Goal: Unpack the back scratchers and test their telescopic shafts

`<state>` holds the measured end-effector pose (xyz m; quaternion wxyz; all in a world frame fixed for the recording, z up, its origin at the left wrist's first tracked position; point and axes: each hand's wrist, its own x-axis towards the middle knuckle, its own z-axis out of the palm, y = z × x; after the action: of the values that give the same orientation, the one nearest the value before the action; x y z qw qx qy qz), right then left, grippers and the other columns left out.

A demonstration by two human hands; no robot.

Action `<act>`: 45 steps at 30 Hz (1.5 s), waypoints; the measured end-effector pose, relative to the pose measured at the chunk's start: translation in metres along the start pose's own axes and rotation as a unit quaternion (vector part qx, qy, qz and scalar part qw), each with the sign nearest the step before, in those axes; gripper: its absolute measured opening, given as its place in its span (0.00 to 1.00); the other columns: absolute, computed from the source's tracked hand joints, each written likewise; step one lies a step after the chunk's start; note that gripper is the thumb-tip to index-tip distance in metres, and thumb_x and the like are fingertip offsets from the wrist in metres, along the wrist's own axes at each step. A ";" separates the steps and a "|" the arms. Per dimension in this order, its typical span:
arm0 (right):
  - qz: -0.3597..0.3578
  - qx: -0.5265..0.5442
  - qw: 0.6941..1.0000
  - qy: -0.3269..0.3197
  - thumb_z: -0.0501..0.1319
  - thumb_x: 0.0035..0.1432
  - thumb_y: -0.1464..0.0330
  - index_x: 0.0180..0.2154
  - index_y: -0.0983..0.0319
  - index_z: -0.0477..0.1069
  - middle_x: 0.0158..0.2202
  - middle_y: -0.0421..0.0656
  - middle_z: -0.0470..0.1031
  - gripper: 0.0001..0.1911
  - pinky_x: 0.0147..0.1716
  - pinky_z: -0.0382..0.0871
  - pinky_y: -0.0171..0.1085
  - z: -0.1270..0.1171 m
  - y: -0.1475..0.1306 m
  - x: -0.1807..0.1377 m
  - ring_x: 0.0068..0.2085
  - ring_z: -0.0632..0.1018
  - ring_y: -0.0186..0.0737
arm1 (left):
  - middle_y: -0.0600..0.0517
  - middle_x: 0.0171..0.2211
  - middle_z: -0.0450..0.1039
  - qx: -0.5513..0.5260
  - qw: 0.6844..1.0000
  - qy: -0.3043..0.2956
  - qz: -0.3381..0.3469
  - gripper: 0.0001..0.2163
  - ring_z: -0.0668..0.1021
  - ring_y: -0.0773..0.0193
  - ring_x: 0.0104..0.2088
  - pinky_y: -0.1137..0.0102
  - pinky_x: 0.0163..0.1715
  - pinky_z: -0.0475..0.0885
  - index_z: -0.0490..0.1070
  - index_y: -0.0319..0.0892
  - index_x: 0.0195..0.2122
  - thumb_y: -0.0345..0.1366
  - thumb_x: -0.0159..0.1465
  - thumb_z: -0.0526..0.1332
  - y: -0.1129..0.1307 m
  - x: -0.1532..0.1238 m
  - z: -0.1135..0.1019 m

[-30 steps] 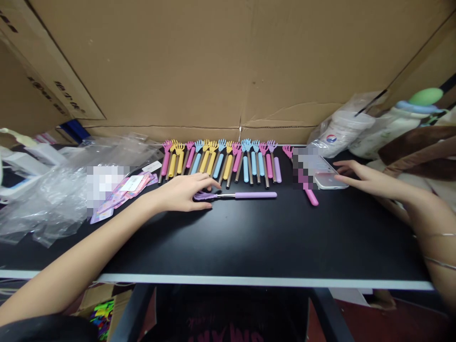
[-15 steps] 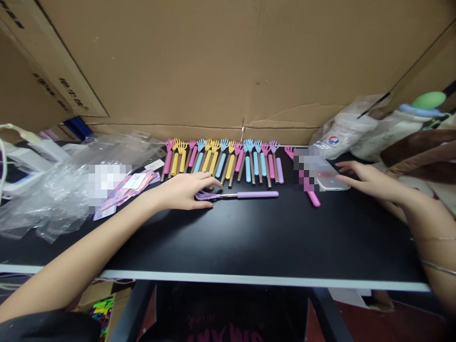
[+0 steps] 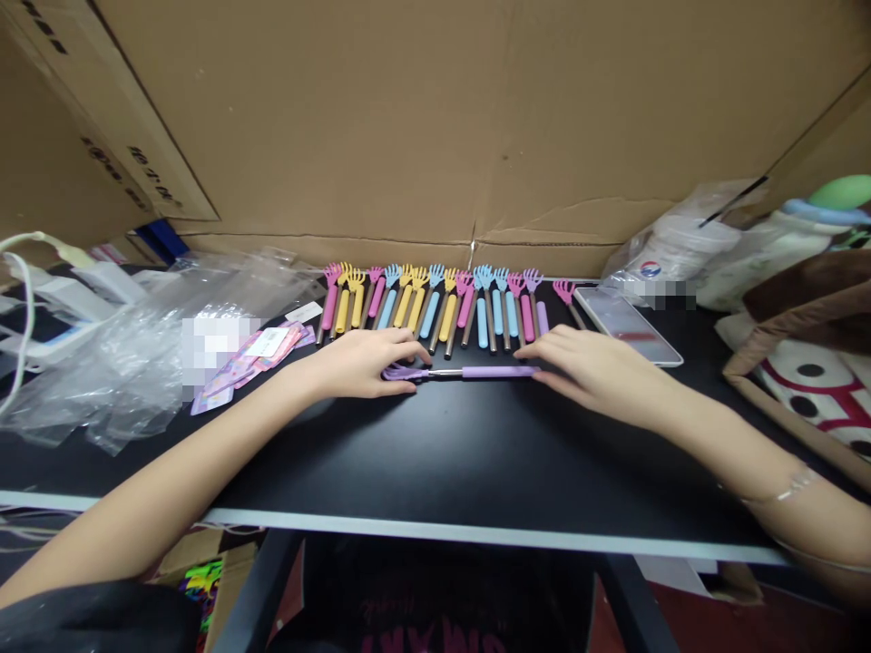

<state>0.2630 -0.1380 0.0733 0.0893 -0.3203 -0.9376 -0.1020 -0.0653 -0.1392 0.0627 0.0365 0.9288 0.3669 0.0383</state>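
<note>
A purple back scratcher point(image 3: 500, 372) lies level on the black desk, its claw head to the left and its handle to the right. Around the claw head are the thumb and fingers of my left hand point(image 3: 364, 363), which holds that end. My right hand point(image 3: 589, 367) pinches the tip of the handle. Just behind, a row of back scratchers in pink, yellow point(image 3: 357, 307), blue point(image 3: 482, 322) and purple stands side by side, claws toward the cardboard. A pink back scratcher point(image 3: 564, 292) is apart at the right, mostly hidden behind my right hand.
A phone point(image 3: 632, 326) lies right of the row. Clear plastic bags point(image 3: 136, 336) and pink-purple cards point(image 3: 255, 354) are at the left. A bagged cup point(image 3: 680, 249) stands back right, near a brown-and-white bag point(image 3: 782, 363). Cardboard point(image 3: 381, 118) walls the back.
My right hand has moved left from the phone to the purple back scratcher's handle end. My left hand stays at the claw head. The view has shifted slightly.
</note>
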 end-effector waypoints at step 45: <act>0.004 -0.071 0.997 0.033 0.48 0.67 0.65 0.48 0.58 0.70 0.31 0.38 0.77 0.15 0.20 0.48 0.35 0.026 -0.056 0.009 0.22 0.74 0.30 | 0.54 0.33 0.71 0.160 0.973 0.148 0.074 0.10 0.75 0.66 0.33 0.70 0.29 0.62 0.69 0.45 0.42 0.41 0.69 0.51 0.040 0.006 0.018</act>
<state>0.2183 -0.1696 0.0433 0.0972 -0.3262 -0.9232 -0.1784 -0.0322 -0.1647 0.0487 -0.1699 0.9312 0.2998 0.1191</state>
